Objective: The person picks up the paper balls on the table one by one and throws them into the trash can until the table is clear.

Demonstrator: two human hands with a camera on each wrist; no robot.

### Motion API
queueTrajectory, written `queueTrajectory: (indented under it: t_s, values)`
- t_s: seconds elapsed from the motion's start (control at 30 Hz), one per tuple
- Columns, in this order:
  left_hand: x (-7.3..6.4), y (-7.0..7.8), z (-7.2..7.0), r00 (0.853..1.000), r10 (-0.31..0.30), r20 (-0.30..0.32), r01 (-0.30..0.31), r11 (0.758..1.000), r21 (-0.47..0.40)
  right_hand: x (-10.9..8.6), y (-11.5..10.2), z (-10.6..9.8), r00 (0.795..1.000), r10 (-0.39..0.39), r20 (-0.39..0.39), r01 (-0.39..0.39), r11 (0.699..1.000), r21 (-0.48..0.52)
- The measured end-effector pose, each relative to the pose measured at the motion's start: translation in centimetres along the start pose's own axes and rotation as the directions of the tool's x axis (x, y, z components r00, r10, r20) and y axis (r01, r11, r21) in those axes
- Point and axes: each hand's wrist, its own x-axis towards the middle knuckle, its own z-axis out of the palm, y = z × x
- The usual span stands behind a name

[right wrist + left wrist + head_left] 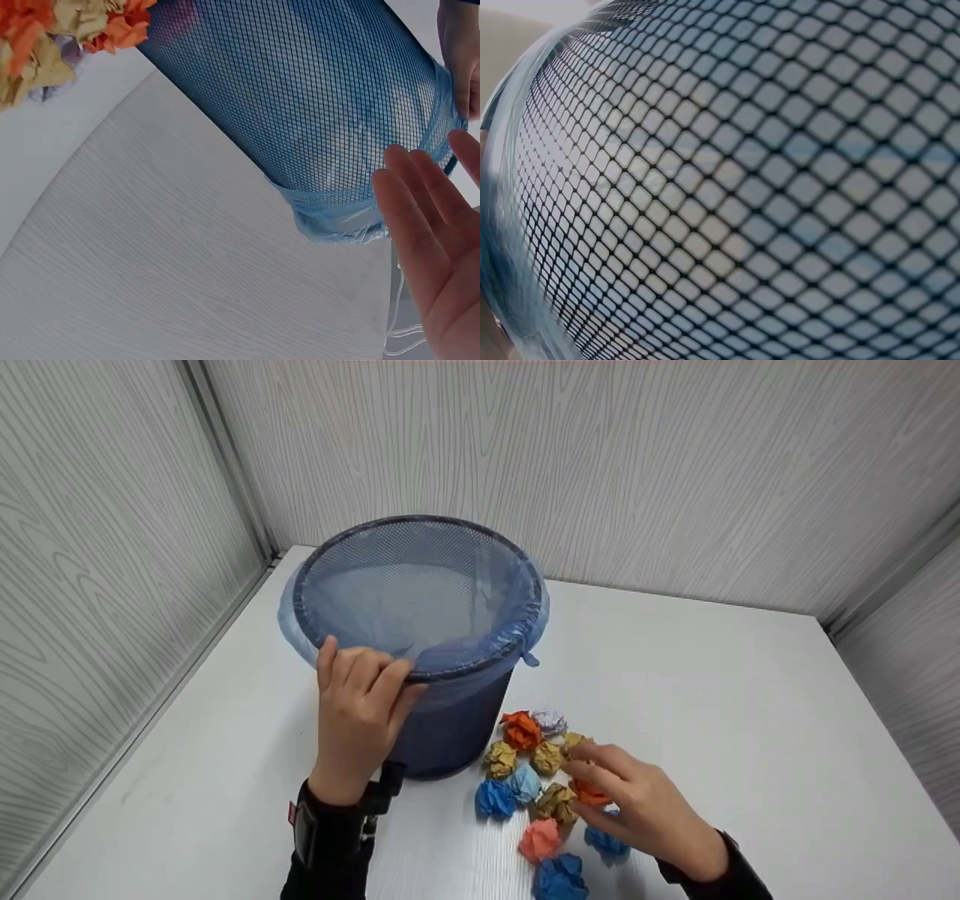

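Observation:
A dark mesh wastebasket (457, 739) stands upright on the white table, lined with a translucent blue bag (298, 634) folded over its rim. My left hand (356, 720) grips the near rim and the bag's edge, fingers over the top and thumb outside. To the right of the basket lie several crumpled paper balls: orange (521, 730), tan (501, 760), blue (495, 799), light blue (525, 784), pink (540, 841) and pale lilac (550, 721). Over the pile's right side, my right hand (649, 806) has its fingers spread and holds nothing, partly covering an orange ball.
Wood-grain panels (600, 472) enclose the white table (712, 697) at the back and sides. In the right wrist view, a thin white cord (400, 330) hangs below the right hand. Basket mesh (720, 195) fills the left wrist view.

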Motion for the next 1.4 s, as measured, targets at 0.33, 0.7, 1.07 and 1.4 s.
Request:
queueTrajectory:
  t_s: [0.33, 0.7, 1.07, 1.4]
  values:
    - [-0.1, 0.0, 0.3, 1.0, -0.002, -0.02, 0.001, 1.0, -0.017, -2.3, -0.8, 1.4, 0.958, -0.016, 0.285, -0.011, 0.996, 0.093]
    - [-0.2, -0.1, 0.2, 0.999, 0.006, -0.046, -0.006, 1.0, -0.01, -2.7, -1.5, 3.9, 0.735, 0.061, 0.675, -0.189, 0.975, 0.118]
    - [-0.2, 0.0, 0.3, 0.999, -0.003, -0.034, 0.003, 1.0, -0.005, -3.2, -1.1, 4.6, 0.762, 0.004, 0.647, -0.057, 0.996, 0.062]
    - [-0.1, 0.0, 0.4, 0.999, 0.006, -0.043, -0.007, 1.0, -0.011, -3.3, -0.5, 4.6, 0.711, 0.048, 0.702, -0.108, 0.993, 0.041]
